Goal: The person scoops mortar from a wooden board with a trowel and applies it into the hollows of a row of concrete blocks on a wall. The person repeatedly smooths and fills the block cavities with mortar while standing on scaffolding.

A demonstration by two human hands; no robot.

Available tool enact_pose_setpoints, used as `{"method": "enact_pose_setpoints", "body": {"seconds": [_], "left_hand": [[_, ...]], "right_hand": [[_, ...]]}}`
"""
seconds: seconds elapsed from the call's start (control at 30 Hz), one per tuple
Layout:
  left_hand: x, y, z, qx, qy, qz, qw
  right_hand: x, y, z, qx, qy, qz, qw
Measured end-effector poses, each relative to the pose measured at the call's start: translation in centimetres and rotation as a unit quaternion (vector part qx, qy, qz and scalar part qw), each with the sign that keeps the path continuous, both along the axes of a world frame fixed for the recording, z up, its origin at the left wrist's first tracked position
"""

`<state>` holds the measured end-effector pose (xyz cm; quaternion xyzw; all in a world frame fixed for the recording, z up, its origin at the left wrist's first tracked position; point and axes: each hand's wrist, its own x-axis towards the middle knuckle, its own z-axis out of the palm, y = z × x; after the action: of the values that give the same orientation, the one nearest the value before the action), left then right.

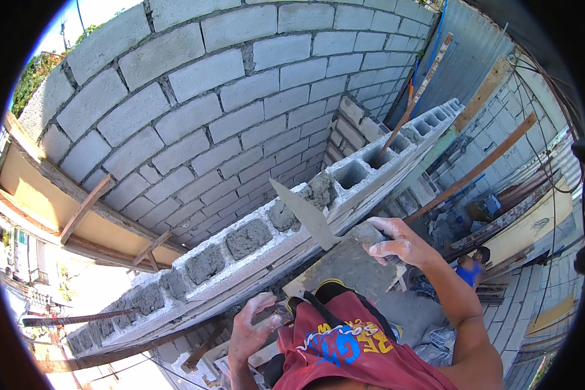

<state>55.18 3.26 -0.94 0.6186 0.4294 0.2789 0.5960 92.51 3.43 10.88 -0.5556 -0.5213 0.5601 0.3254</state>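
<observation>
My right hand (403, 246) is closed round the mortar-caked handle of a trowel (302, 209), whose pointed steel blade lies over the top of a hollow concrete block wall (283, 250). Several cores under and left of the blade are filled with grey mortar (248, 237); cores to its right are hollow. My left hand (255, 325), dusted white, is below the wall's near side with fingers apart and loosely bent, nothing visible in it. A plywood board (325, 270) lies below the trowel.
A tall block wall (208, 110) rises behind. Timber bracing (91, 208) stands at left; a rebar (78, 317) juts at lower left. An upright plank (422, 91) and slanting timber (474, 166) are at right. A person in blue (468, 266) is below right.
</observation>
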Motion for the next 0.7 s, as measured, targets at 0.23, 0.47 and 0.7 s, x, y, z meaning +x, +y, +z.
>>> {"method": "enact_pose_setpoints", "body": {"seconds": [0.23, 0.47, 0.7], "left_hand": [[-1.1, 8.7, 5.7, 0.175, 0.049, 0.085, 0.980], [0.0, 3.7, 2.9, -0.002, -0.042, 0.169, 0.985], [-0.9, -0.5, 0.9, -0.099, 0.006, 0.252, 0.963]], "right_hand": [[2.2, 2.5, -1.3, -0.203, 0.289, -0.030, 0.935], [5.9, 3.9, 0.8, -0.277, 0.177, -0.094, 0.940], [4.6, 5.5, 1.9, -0.254, 0.074, 0.092, 0.960]]}}
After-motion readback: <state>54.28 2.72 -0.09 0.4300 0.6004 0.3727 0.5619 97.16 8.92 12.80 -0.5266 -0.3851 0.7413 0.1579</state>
